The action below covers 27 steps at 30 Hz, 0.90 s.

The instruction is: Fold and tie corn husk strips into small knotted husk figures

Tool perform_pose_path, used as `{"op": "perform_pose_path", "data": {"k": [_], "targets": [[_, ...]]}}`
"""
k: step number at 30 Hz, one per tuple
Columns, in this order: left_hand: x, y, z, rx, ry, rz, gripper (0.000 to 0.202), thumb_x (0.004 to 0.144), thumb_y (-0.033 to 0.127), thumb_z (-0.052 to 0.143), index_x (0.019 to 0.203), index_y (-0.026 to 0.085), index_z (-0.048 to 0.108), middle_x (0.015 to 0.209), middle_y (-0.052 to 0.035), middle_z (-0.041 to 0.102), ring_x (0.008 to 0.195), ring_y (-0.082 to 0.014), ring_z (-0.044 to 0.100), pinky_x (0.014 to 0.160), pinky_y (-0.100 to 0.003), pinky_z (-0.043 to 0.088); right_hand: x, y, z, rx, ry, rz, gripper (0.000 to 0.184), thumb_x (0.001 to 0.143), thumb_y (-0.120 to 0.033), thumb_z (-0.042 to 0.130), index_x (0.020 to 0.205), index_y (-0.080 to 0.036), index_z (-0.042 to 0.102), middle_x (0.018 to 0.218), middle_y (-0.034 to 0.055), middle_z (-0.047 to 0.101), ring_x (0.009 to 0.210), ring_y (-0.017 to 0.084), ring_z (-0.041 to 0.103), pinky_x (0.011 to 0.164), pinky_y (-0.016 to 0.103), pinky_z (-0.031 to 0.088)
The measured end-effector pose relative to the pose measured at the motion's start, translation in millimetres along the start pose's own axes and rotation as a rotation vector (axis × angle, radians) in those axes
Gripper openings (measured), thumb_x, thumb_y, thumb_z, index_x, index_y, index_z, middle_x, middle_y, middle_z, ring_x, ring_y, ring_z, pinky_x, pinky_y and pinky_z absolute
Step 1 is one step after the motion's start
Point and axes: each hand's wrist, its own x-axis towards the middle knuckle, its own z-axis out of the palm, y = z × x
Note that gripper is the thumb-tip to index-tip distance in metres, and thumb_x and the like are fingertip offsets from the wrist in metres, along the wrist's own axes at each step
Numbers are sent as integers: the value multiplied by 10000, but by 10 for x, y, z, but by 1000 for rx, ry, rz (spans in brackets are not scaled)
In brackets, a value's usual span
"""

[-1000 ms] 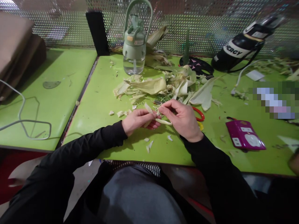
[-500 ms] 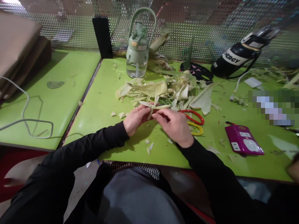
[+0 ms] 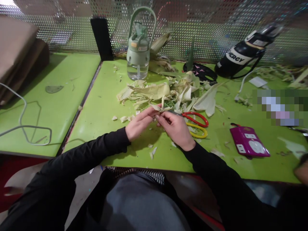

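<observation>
Between my fingers is a small bundle of pale corn husk strips [image 3: 160, 107], with one strip curling upward. My left hand [image 3: 141, 123] is closed on it from the left, fingers stretched toward the husk. My right hand [image 3: 175, 128] pinches its lower part between thumb and fingertips. Just beyond my hands lies a loose pile of corn husks [image 3: 156, 90], mixed with thin green shreds. Scissors with one red and one yellow handle [image 3: 196, 119] lie beside my right hand, their blades partly hidden behind it.
A pale green water bottle [image 3: 138, 54] stands behind the pile. A black bottle [image 3: 240, 57] leans at the back right, near a black-and-pink object [image 3: 201, 73]. On the right lie a purple pouch [image 3: 249, 141] and a white cable. Brown paper bags [image 3: 16, 54] occupy the left table.
The husk bundle has turned in my fingers, its strips now less spread out. My left fingers are straighter. The whole view has shifted slightly.
</observation>
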Motion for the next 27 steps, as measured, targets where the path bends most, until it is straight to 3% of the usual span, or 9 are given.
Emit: {"op": "perform_pose_path", "data": {"k": [4, 7, 11, 14, 16, 20, 27], "targets": [[23, 25, -88, 492, 37, 75, 240, 916, 231, 535, 1111, 131, 631, 1069, -114, 742, 987, -189, 705, 964, -363, 535, -25, -62, -21, -17, 34, -42, 210, 903, -299, 573, 722, -193, 572, 595, -40, 512, 531, 100, 433, 533, 256, 348], [29, 78, -148, 818, 97, 135, 208, 943, 277, 544, 1039, 141, 669, 922, -72, 752, 799, -158, 691, 775, -293, 550, -43, -104, -16, -79, -16, -61, 271, 931, -354, 570, 711, -200, 537, 580, -51, 483, 512, 93, 408, 535, 264, 321], [19, 121, -171, 1059, 121, 340, 171, 927, 216, 569, 1010, 155, 704, 902, -70, 714, 778, -148, 659, 689, -257, 528, -45, -89, 7, -116, -38, -73, 329, 965, -411, 542, 709, -207, 515, 578, -50, 470, 511, 99, 398, 544, 273, 306], [23, 123, -164, 1121, 158, 459, 155, 928, 212, 566, 956, 142, 702, 957, -99, 669, 801, -154, 647, 688, -265, 532, -48, -71, 12, -133, -24, -105, 285, 984, -361, 501, 746, -208, 531, 594, -44, 477, 522, 108, 401, 556, 277, 311], [37, 123, -166, 1128, 106, 489, 164, 948, 189, 519, 953, 133, 673, 954, -98, 673, 795, -147, 647, 690, -259, 529, -53, -74, 5, -147, -11, -121, 275, 985, -338, 489, 744, -210, 520, 606, -34, 496, 541, 116, 424, 569, 281, 318], [64, 159, -189, 1194, -5, 459, 160, 965, 225, 510, 886, 145, 624, 761, -43, 654, 675, -139, 608, 628, -246, 480, -59, -103, -26, -150, 13, -120, 269, 980, -285, 467, 721, -215, 490, 635, -12, 541, 591, 134, 488, 591, 289, 339], [7, 248, -119, 1124, 70, 547, 179, 955, 235, 487, 942, 150, 644, 770, -49, 687, 660, -129, 600, 624, -239, 462, -105, -174, -36, -196, 57, -279, 339, 962, -237, 484, 653, -236, 345, 587, -40, 396, 540, 115, 378, 553, 291, 305]]}}
